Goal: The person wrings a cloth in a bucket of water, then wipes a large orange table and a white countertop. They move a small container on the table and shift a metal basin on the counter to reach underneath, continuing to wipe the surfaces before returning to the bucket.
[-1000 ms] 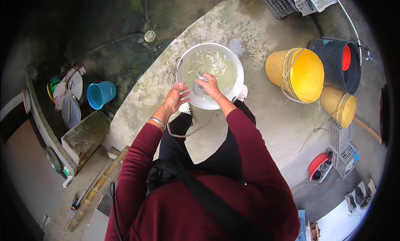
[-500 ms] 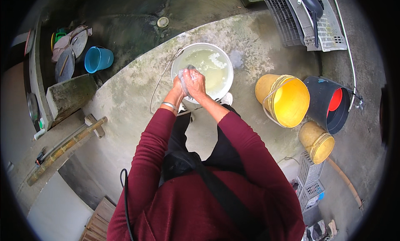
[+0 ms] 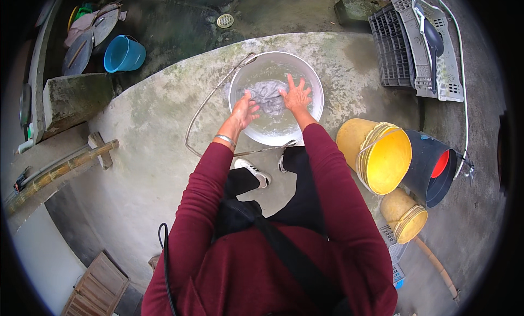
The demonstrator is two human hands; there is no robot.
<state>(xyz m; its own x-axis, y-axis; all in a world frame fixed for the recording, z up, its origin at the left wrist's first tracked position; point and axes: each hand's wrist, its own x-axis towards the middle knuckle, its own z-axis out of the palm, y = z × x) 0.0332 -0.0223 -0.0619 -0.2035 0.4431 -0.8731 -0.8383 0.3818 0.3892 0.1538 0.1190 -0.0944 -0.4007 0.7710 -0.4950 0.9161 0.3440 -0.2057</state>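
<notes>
A round metal pot with a long wire handle stands on the concrete in front of my feet, water in it. In the water lies a crumpled grey cloth, spread loosely. On the cloth's left side is my left hand, its fingers apart and a bracelet on the wrist; I cannot tell whether its fingertips touch the cloth. At the cloth's right edge my right hand is spread over the water, with nothing in its grip.
To the right lie a yellow bucket, a black bucket with something red inside, and a smaller yellow bucket. Grey plastic crates lean at the far right. A blue bucket and a concrete block are at the left.
Half a second ago both hands were closed together around the wet cloth at the pot's near left side. Now they have come apart, and the cloth lies loose in the water.
</notes>
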